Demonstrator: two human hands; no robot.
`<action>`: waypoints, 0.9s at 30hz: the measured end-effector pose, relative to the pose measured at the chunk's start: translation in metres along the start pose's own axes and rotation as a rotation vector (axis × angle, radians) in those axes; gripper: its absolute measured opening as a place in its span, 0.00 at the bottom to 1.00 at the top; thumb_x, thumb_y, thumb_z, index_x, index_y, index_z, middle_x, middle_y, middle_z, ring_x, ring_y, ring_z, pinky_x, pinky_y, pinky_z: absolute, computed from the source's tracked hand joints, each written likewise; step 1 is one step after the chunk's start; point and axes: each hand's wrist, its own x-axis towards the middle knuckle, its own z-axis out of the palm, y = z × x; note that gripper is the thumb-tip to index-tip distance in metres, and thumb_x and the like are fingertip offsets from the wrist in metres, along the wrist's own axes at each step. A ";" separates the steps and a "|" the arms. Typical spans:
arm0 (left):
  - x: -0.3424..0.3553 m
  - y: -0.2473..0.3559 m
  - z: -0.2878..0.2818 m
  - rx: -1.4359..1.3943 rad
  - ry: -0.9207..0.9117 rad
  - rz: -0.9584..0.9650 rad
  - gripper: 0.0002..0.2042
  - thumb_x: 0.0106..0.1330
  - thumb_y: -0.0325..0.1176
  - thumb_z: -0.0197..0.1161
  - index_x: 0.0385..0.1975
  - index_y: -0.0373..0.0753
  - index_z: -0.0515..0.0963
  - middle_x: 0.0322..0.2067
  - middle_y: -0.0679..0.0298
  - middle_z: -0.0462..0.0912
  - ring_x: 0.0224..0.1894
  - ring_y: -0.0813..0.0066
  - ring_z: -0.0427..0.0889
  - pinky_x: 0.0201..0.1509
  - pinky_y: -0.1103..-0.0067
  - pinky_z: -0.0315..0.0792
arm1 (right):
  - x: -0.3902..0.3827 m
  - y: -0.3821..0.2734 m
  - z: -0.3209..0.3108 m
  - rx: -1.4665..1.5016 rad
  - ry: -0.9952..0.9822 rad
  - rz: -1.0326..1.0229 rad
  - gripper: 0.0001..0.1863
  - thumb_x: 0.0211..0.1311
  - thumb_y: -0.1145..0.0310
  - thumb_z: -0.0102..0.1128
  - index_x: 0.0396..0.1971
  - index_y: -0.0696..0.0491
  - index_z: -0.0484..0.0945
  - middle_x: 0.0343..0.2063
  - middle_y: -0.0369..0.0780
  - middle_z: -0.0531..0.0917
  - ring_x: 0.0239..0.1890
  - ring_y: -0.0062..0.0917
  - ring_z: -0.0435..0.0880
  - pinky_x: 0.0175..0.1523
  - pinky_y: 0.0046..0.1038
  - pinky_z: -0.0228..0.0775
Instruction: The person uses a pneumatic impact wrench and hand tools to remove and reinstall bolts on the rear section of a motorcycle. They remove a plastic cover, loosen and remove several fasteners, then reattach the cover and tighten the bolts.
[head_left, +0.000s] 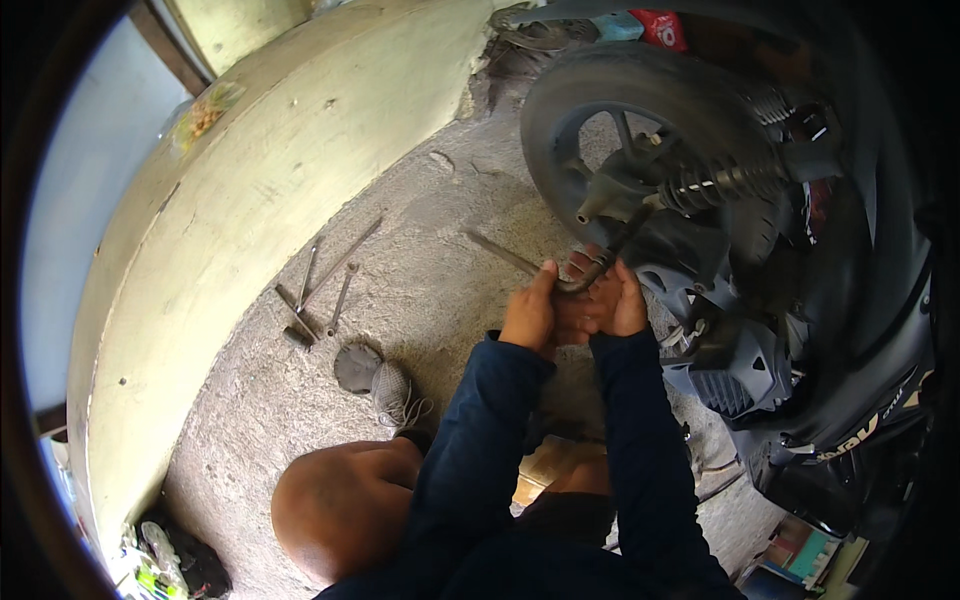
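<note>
My left hand [527, 315] grips a bent metal rod [572, 287] near the motorcycle wheel [648, 158]; my right hand [618, 304] half-curls by its bend, though I cannot tell whether it grips too.

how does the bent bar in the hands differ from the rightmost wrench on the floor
The bar curves sharply, while the wrench runs straight. The bar is raised at the left hand and right hand; the wrench lies on the floor. The bar looks longer and thicker than the wrench. Both are slim and look like metal.
</note>
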 end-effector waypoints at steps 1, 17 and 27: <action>0.001 0.000 -0.006 -0.013 -0.050 -0.063 0.31 0.75 0.57 0.39 0.42 0.28 0.75 0.29 0.45 0.85 0.20 0.68 0.82 0.22 0.77 0.77 | 0.005 0.003 -0.008 0.177 -0.170 0.126 0.21 0.76 0.60 0.41 0.61 0.54 0.67 0.58 0.51 0.76 0.60 0.39 0.75 0.64 0.40 0.65; 0.008 -0.026 -0.040 1.189 0.178 0.851 0.32 0.65 0.63 0.55 0.40 0.32 0.79 0.30 0.50 0.84 0.36 0.48 0.83 0.43 0.63 0.76 | -0.011 -0.033 0.022 -0.356 -0.121 0.104 0.18 0.72 0.54 0.53 0.45 0.55 0.75 0.41 0.44 0.83 0.44 0.31 0.84 0.53 0.34 0.76; -0.027 -0.026 0.012 0.009 -0.312 -0.066 0.37 0.73 0.65 0.34 0.46 0.32 0.77 0.41 0.49 0.86 0.39 0.61 0.87 0.42 0.71 0.82 | 0.011 -0.059 -0.008 -0.303 -0.316 0.239 0.23 0.75 0.51 0.47 0.61 0.47 0.64 0.54 0.42 0.77 0.55 0.32 0.80 0.54 0.31 0.75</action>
